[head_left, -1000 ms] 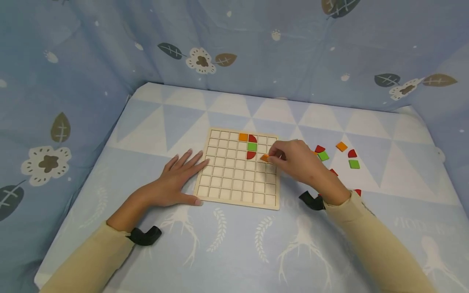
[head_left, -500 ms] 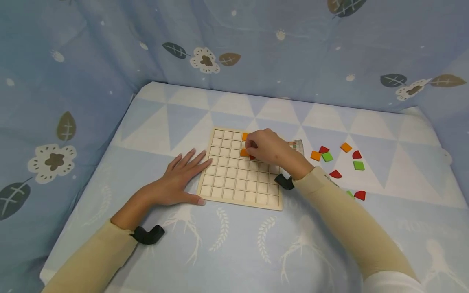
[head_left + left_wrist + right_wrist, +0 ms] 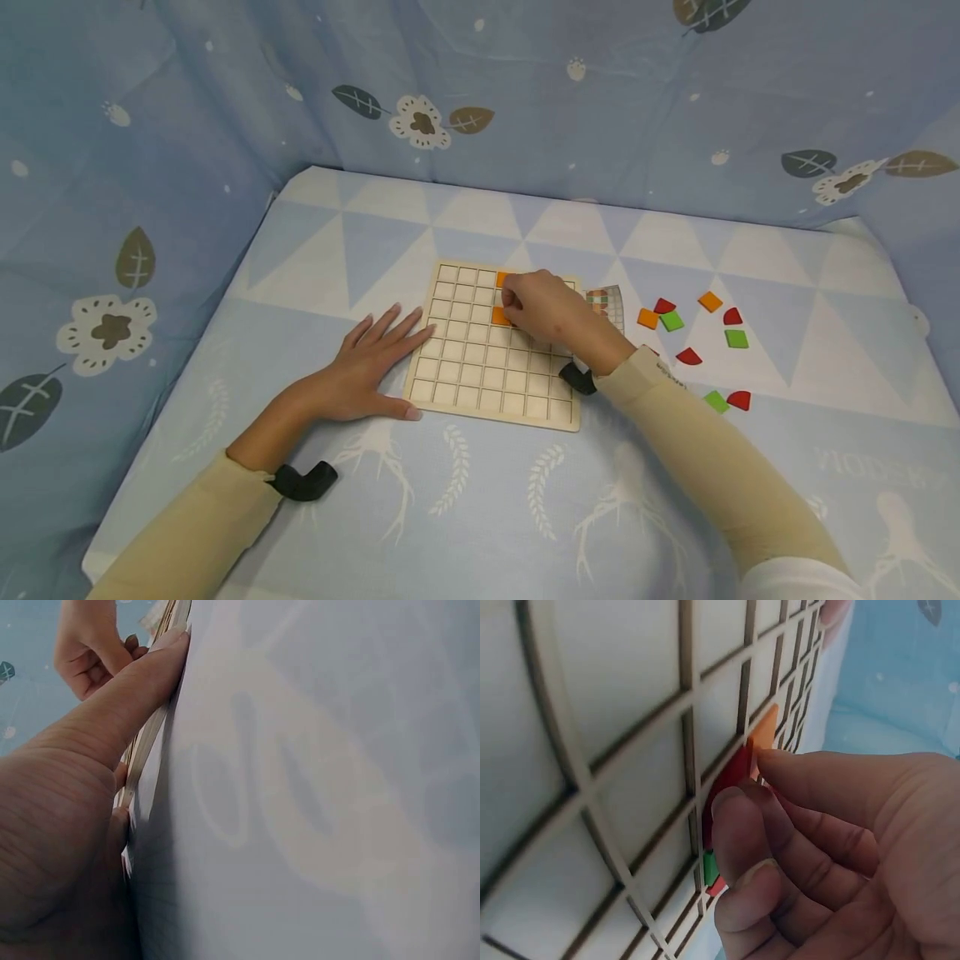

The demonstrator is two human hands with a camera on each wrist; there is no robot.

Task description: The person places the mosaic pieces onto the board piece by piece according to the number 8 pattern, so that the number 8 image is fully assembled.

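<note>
A wooden grid board (image 3: 487,375) lies on the blue cloth. My left hand (image 3: 367,362) lies flat beside it, with fingertips and thumb against its left edge (image 3: 150,739). My right hand (image 3: 536,310) is curled over the board's upper middle. Its index fingertip and thumb pinch the edge of an orange square tile (image 3: 500,317) lying in a cell. In the right wrist view the orange tile (image 3: 765,729) sits next to a red half-round piece (image 3: 731,774), with a green piece (image 3: 710,868) below. Another orange tile (image 3: 502,277) shows at the board's top row; the hand hides the rest.
Several loose red, green and orange pieces (image 3: 671,321) lie scattered on the cloth right of the board. A small pattern card (image 3: 611,302) lies by the board's upper right corner. Blue leaf-print fabric walls (image 3: 135,167) close in the left, back and right.
My right hand carried the orange tile from the board's right side leftward to the cell left of the red piece, then lowered it there. The left hand stayed put.
</note>
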